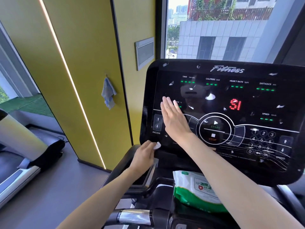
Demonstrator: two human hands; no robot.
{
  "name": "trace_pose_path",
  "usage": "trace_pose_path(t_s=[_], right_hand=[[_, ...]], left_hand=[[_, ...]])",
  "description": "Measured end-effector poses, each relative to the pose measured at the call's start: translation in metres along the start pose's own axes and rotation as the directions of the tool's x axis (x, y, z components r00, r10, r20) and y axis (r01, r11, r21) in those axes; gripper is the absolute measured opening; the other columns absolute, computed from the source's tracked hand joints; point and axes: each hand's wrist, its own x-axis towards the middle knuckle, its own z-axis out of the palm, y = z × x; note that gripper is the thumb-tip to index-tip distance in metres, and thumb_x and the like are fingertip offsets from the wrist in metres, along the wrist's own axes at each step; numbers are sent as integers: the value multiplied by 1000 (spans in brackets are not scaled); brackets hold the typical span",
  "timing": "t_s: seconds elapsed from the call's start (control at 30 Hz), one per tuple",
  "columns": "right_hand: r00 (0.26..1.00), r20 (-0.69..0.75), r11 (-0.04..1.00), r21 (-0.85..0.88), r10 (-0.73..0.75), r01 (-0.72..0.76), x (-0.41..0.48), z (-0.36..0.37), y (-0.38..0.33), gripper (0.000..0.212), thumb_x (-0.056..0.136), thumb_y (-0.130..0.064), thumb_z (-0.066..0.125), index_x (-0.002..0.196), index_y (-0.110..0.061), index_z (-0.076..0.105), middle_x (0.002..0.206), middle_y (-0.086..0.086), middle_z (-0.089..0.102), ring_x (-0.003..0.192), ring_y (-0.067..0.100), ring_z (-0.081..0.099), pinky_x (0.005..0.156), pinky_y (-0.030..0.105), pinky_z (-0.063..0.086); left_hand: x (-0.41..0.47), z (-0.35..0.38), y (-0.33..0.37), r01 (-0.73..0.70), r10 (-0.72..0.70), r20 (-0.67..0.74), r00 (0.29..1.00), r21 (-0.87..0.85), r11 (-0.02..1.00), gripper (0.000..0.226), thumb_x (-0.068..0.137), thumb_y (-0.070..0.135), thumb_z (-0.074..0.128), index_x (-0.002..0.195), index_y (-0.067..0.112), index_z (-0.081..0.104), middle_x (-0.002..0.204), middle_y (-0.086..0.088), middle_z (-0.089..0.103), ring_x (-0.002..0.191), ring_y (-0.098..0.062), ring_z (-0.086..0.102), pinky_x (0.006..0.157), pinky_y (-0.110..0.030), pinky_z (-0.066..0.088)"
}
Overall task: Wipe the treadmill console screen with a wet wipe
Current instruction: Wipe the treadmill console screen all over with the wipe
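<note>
This is a gym or fitness room. A treadmill console (231, 113) marked "Fitness", with time, calories, heart rate, distance and speed readouts, stands right under the right hand (173, 119). Well left of the left hand (145, 156) sits a second treadmill (24, 156) by a yellow wall (82, 63).

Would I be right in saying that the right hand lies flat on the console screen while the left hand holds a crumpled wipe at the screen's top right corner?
Not quite: in the head view the left hand holds the crumpled wipe at the console screen's bottom left corner, not the top right. The right hand does lie flat on the screen.
</note>
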Motion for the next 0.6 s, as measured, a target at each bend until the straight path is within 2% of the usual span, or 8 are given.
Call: trace_pose_path(t_s=[0.07,0.2,0.27,0.37,0.43,0.5,0.6], right_hand=[[1000,-4,1000,8,-5,5,0,1,1,62,83,-3,9,143,8,19,153,24,13,143,34,11,117,45,9],[999,-33,999,42,14,-13,1,3,-1,61,82,-1,13,141,9,24,151,25,18,142,35,15,116,47,13],[999,-42,998,56,18,-15,1,5,-2,60,83,-2,14,140,9,26,150,25,21,141,35,17,116,47,16],[999,-49,999,33,-2,3,0,8,1,60,83,0,9,140,9,25,151,25,21,141,35,17,116,47,16],[997,-71,999,30,-7,9,0,9,3,64,81,1,2,140,9,28,150,25,23,140,36,20,115,47,17],[997,-77,999,33,7,-4,0,9,1,59,82,4,13,138,11,30,148,27,26,139,37,23,114,48,19],[996,-91,1000,24,18,-16,2,6,-2,59,76,9,44,134,13,35,145,29,31,136,39,28,113,48,21]], left_hand=[[6,-10,-12,9,-9,5,1000,22,1000,24,81,-5,45,99,2,61,85,-7,56,64,-24,55,52,-36,47],[19,-21,-25,186,-178,-209,962,19,982,17,81,-11,49,89,1,57,79,-10,54,59,-27,50,47,-42,44],[11,-11,-14,156,-148,-175,973,37,987,22,79,-15,50,90,4,54,79,-9,52,58,-26,48,45,-43,44],[-5,-1,-8,-1,6,-73,997,76,997,29,81,-8,45,101,13,48,83,-10,52,65,-24,48,48,-38,45],[16,-13,-12,36,-25,-152,988,68,997,20,87,-3,41,100,10,49,83,-11,52,64,-24,48,50,-37,43],[54,-34,-12,127,-102,-291,951,66,990,15,86,-9,48,94,2,54,80,-13,53,63,-26,48,53,-32,39],[106,-60,-7,129,-67,-375,925,144,981,11,84,-11,56,89,-2,58,80,-13,53,65,-24,48,53,-28,36]])
